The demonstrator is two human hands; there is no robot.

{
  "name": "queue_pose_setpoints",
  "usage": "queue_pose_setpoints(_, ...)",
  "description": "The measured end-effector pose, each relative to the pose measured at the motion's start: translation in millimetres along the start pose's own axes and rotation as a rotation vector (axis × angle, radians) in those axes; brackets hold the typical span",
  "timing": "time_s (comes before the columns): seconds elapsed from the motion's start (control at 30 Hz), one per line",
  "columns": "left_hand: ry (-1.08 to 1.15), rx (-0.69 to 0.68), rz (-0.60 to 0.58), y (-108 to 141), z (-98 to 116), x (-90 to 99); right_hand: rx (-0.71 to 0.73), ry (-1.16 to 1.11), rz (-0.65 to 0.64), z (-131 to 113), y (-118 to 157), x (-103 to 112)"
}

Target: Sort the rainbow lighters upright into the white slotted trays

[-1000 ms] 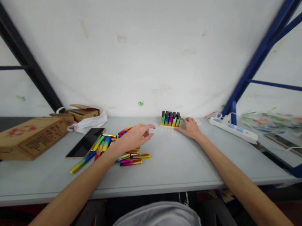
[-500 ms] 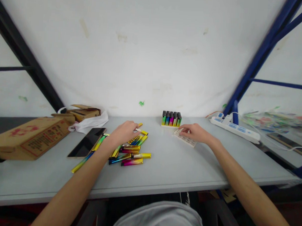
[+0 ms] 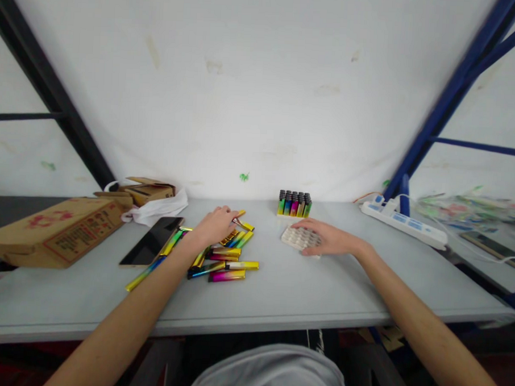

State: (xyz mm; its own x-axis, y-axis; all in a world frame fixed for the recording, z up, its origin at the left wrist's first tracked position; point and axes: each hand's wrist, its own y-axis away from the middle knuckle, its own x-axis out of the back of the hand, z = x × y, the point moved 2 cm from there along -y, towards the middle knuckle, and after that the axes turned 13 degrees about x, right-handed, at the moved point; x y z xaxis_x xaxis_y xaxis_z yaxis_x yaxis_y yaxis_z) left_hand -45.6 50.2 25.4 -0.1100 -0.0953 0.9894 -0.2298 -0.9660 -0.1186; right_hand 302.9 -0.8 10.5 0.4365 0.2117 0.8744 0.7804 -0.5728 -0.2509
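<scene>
My left hand [image 3: 217, 225] rests over the far side of a loose pile of shiny multicoloured lighters [image 3: 224, 253]. Its fingers are bent closed around the end of a lighter [image 3: 244, 224]; the fingertips are partly hidden. On the right, my right hand [image 3: 329, 239] grips a white plastic tray with small cells [image 3: 299, 238], thumb on the near side and fingers along the far side. The visible cells hold nothing. Just behind that tray stands a block of upright lighters [image 3: 294, 205] with black tops, packed in rows in a similar holder.
A phone or tablet with a dark screen [image 3: 152, 242] lies left of the pile. Cardboard boxes [image 3: 63, 230] and a white plastic bag [image 3: 160, 207] are farther left. A white power strip [image 3: 403, 223] with cables lies at right. A wall [image 3: 261, 102] rises behind the table [image 3: 287, 291].
My right hand has turned the white tray and shifted it slightly left, taking a wider grip across it. My left hand stays over the lighters. The view has moved slightly.
</scene>
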Motion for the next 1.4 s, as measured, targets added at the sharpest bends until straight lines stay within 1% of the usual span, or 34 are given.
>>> queue_pose_setpoints(0.07, -0.02, 0.011, -0.017, -1.0, -0.6, -1.0, 0.08, -0.005, 0.034, -7.2, -8.4, -5.8)
queue_pose_setpoints(0.17, -0.007, 0.03, -0.001, -5.2, -4.6, -3.0, 0.107, 0.013, 0.085, -9.1, -15.3, -13.0)
queue_pose_setpoints(0.27, 0.024, 0.026, 0.023, -12.2, -9.7, -7.2, 0.039, 0.035, 0.077, -2.5, -12.7, -14.5)
queue_pose_setpoints(0.37, 0.12, 0.011, 0.067, -19.8, -13.8, -12.0, -0.031, 0.058, 0.065, 5.2, -5.6, -11.3)
queue_pose_setpoints(0.43, 0.195, 0.013, 0.102, -23.7, -15.5, -14.5, -0.045, 0.075, 0.068, 8.4, -2.7, -9.2)
queue_pose_setpoints(0.53, 0.27, 0.009, 0.121, -25.8, -14.9, -15.5, -0.055, 0.105, 0.08, 11.1, -2.0, -8.9)
queue_pose_setpoints(0.63, 0.378, -0.013, 0.201, -21.5, -10.7, -7.3, -0.049, 0.117, 0.093, 13.2, -2.6, -10.6)
queue_pose_setpoints(0.7, 0.531, -0.008, 0.246, -15.7, -6.9, 3.1, -0.042, 0.115, 0.105, 14.0, -2.9, -11.7)
queue_pose_setpoints(0.73, 0.631, 0.003, 0.246, -12.3, -4.6, 8.9, -0.037, 0.114, 0.111, 13.9, -3.3, -12.2)
queue_pose_setpoints(0.87, 1.082, 0.036, 0.183, 1.0, 8.7, 28.1, -0.012, 0.095, 0.144, 9.5, -9.1, -15.7)
queue_pose_setpoints(0.93, 1.267, 0.045, 0.149, 5.9, 17.7, 31.8, -0.014, 0.082, 0.154, 6.7, -13.7, -18.6)
queue_pose_setpoints(1.0, 1.393, 0.064, 0.089, 9.4, 27.2, 30.9, -0.021, 0.081, 0.154, 5.4, -17.2, -21.5)
queue_pose_setpoints(1.1, 1.507, 0.113, -0.041, 12.5, 39.3, 25.2, -0.012, 0.078, 0.155, 7.1, -17.2, -22.9)
queue_pose_setpoints(1.17, 1.54, 0.123, -0.095, 13.7, 44.0, 21.9, -0.013, 0.085, 0.147, 10.5, -13.5, -20.8)
queue_pose_setpoints(1.23, 1.551, 0.096, -0.134, 14.8, 46.6, 19.7, -0.035, 0.105, 0.126, 14.5, -8.6, -16.9)
queue_pose_setpoints(1.3, 1.576, 0.048, -0.213, 16.3, 48.9, 17.6, -0.06, 0.122, 0.103, 17.6, -4.6, -12.9)
queue_pose_setpoints(1.4, 1.634, -0.017, -0.336, 19.8, 54.0, 15.6, -0.062, 0.13, 0.09, 17.3, -3.4, -9.5)
